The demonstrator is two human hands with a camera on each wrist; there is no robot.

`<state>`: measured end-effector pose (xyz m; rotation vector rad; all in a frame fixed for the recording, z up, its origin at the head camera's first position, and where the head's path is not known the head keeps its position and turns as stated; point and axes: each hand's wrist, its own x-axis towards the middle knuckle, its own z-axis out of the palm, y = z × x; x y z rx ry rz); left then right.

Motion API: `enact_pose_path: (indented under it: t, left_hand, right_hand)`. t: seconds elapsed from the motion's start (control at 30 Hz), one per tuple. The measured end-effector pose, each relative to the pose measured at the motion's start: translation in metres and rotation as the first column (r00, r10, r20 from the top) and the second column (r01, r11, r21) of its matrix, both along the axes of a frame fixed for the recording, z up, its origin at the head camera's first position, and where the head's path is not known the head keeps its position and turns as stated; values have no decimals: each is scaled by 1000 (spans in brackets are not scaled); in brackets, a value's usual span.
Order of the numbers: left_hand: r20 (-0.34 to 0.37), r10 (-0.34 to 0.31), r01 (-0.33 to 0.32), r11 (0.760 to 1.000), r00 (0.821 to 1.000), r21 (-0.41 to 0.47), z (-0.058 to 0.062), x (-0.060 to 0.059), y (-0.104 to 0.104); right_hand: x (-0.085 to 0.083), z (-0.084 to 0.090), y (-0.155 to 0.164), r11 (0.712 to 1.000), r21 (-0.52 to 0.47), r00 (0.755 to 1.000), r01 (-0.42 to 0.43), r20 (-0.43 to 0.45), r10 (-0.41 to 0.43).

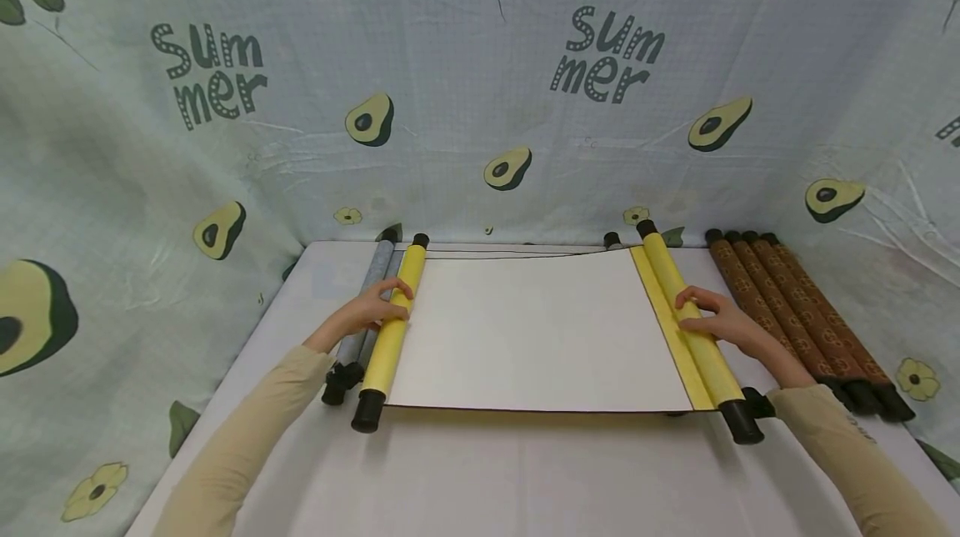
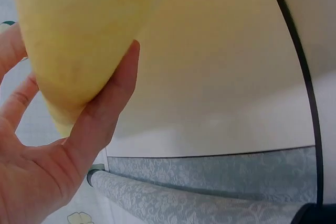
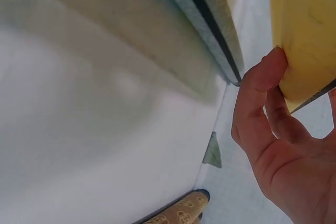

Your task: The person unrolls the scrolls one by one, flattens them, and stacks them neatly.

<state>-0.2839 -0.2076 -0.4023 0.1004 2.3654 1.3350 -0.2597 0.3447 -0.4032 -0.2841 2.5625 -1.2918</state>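
A white scroll (image 1: 536, 328) is spread flat on the desk (image 1: 480, 470), its long axis running left to right. The left roll (image 1: 393, 328) is grasped by the left hand (image 1: 371, 312), the right roll (image 1: 690, 328) by the right hand (image 1: 720, 322), fingers curled over each.

Both arms extended; left hand (image 1: 375, 309), right hand (image 1: 716, 322) fingers curled, gripping.

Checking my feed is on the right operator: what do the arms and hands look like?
Two bare hands, no gloves, rings or watch in view: left hand, right hand. Both arms wear long, plain beige sleeves to the wrist; the right sleeve bears a small dark marking near the cuff.
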Motion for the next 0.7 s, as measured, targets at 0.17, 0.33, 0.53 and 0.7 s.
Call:
enact_pose_path:
  t: [0.17,0.33,0.53,0.7]
  left_hand:
    - [3,-30,30,1000,1000,-8,0,1,-5]
    - [4,-26,26,999,1000,-20,-1,4,-7]
    - [-23,-20,20,1000,1000,-10,-3,5,-7]
    - [-24,-23,23,1000,999,-20,-1,6,-7]
  right_hand:
    - [1,1,2,1000,24,1000,6,16,-6]
    - [2,2,5,999,47,999,1,33,-3]
    - [4,1,7,998,69,1000,-12,17,11]
    - [6,-1,5,992,123,1000,0,-16,1]
